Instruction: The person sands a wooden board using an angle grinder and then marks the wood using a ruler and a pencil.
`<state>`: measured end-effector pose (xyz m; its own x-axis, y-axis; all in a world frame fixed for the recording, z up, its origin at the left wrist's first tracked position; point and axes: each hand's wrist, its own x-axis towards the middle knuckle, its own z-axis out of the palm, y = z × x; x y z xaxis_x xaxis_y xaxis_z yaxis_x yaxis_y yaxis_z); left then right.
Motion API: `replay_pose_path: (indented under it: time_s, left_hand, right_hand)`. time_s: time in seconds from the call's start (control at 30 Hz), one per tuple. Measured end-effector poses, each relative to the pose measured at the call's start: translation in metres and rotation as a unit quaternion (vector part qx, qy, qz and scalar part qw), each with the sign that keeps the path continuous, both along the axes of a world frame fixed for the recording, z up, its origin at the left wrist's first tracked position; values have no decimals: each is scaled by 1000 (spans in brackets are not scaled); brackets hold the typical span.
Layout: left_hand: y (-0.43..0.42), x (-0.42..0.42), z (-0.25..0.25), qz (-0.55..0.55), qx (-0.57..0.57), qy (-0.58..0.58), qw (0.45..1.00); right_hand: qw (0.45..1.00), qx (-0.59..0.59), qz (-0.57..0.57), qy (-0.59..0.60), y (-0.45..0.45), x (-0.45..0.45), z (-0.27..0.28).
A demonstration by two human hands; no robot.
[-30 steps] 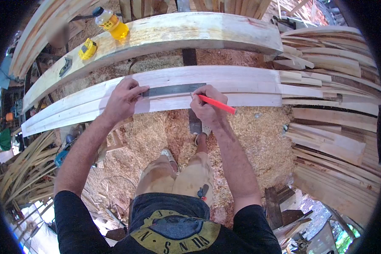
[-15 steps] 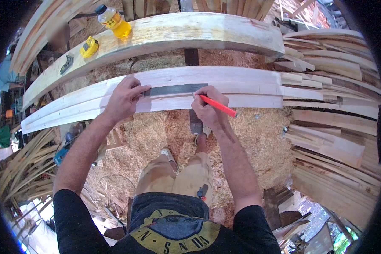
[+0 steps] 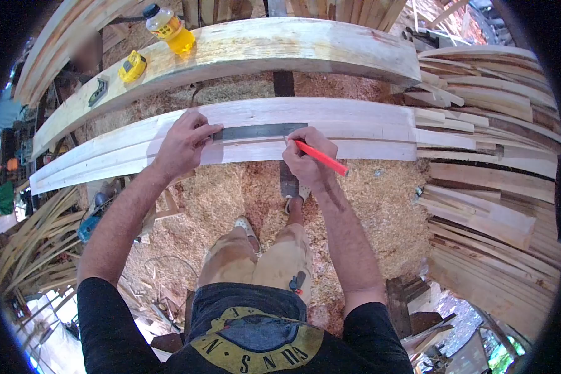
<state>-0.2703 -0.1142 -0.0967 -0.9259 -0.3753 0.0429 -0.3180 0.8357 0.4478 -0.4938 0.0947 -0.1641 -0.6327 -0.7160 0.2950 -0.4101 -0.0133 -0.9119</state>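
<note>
A dark metal ruler lies lengthwise on a long pale board. At the ruler's left end, my left hand has its fingers drawn together, with the fingertips on that end. My right hand grips a red carpenter's pencil, its tip beside the ruler's lower edge near the right end. The pencil's back end points down to the right. Thin lines run along the board.
Behind the board is a thick beam bearing a yellow drink bottle, a yellow tape measure and a small dark tool. Stacked planks stand right. Shavings cover the floor; a blue power tool sits lower left.
The view has shifted very slightly. Both hands, the ruler and the pencil stay in nearly the same places on the board.
</note>
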Motion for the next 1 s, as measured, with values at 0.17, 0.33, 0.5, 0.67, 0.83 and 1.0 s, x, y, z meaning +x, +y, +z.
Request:
replay_pose_path:
  time_s: [0.17, 0.33, 0.5, 0.67, 0.83, 1.0]
  left_hand:
    - [0, 0, 0, -3, 3, 6, 1000]
    - [-2, 0, -1, -10, 6, 15, 1000]
    - [-2, 1, -2, 0, 6, 16, 1000]
    - [-5, 3, -6, -10, -5, 12, 1000]
    - [-4, 2, -4, -9, 1, 3, 1000]
    - [-4, 3, -5, -9, 0, 13, 1000]
  right_hand:
    - [999, 44, 13, -2, 4, -3, 10]
    - [999, 31, 5, -39, 4, -4, 4]
    - [999, 18, 12, -26, -1, 7, 12]
    - [1000, 12, 18, -10, -5, 11, 4]
    - [999, 18, 28, -23, -7, 11, 2]
    - [999, 16, 22, -23, -9, 12, 4]
